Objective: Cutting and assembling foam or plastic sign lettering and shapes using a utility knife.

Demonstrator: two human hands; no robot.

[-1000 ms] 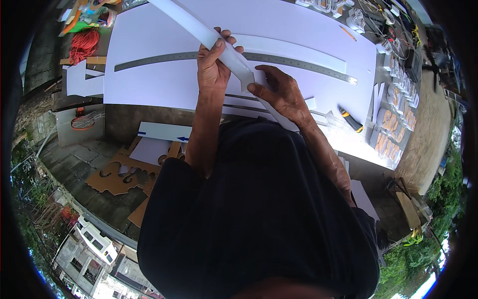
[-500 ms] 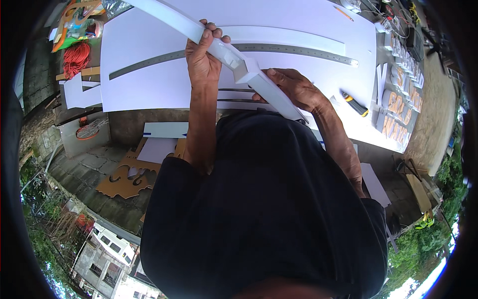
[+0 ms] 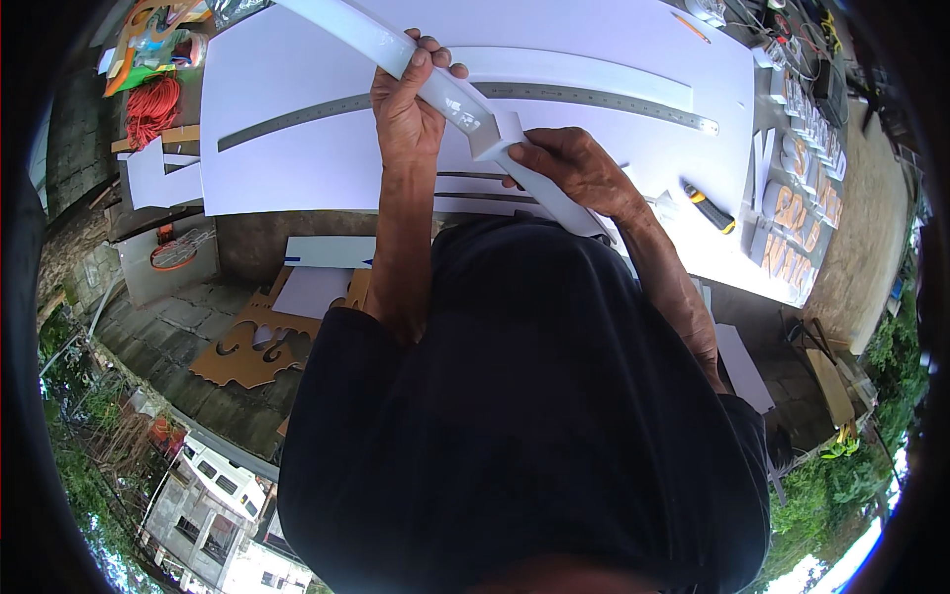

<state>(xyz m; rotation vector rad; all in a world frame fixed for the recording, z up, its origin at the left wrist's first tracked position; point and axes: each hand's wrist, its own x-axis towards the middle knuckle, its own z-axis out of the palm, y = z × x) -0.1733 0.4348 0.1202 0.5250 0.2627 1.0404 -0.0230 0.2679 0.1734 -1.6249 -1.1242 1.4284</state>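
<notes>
A long white strip (image 3: pixel 458 107) with a sharp bend in it is held up over the white sheet on the table. My left hand (image 3: pixel 411 109) wraps round its upper length, with the thumb on top and the fingertips curled over the far edge. My right hand (image 3: pixel 579 170) pinches the strip just past the bend, its thumb pressing near the fold. The lower end of the strip runs toward my dark shirt. Beneath it lies a long steel ruler (image 3: pixel 594 96), partly covered by the strip and my left hand.
On the white sheet (image 3: pixel 287 69) lie another white strip (image 3: pixel 574 71), a yellow-black cutter knife (image 3: pixel 710 208) and a pencil (image 3: pixel 693 28). Cut-out letters (image 3: pixel 792 218) line the right side. A coil of red cord (image 3: pixel 152 109) sits at the left, with a brown cut panel (image 3: pixel 242 351) below the table.
My right hand has slid up along the strip to the bend, its thumb now beside the fold. The left hand keeps its grip.
</notes>
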